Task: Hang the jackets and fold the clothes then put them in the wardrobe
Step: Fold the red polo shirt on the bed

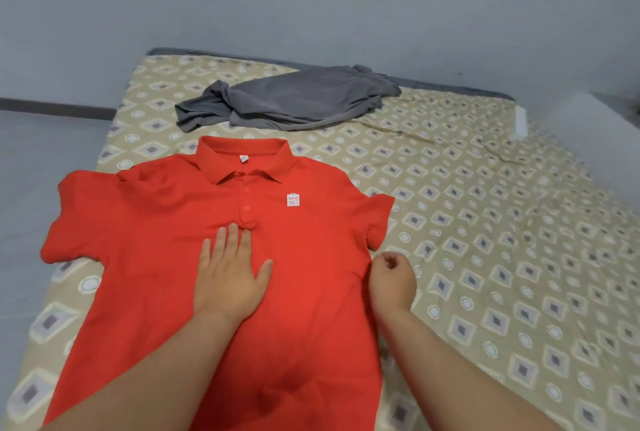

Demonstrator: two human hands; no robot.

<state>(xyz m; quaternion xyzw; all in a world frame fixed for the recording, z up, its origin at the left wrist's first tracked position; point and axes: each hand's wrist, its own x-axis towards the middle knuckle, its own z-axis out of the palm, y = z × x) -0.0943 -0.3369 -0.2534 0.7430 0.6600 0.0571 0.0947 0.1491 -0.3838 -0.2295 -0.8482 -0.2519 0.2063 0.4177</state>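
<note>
Fingers of the left hand lie straight, slightly spread, pressing the shirt flat on the bed; the right hand curls at the shirt's side edge, pinch unclear; an uneven pull there could drag the cloth askew and crease the fold.

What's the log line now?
shirt: spread on bed | left hand: flat on its chest | right hand: curled at its edge, grip unclear | grey garment: crumpled beyond

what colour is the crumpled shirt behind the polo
Plain grey, seen in the head view: the shirt lies on the patterned sheet beyond the red polo.
</note>
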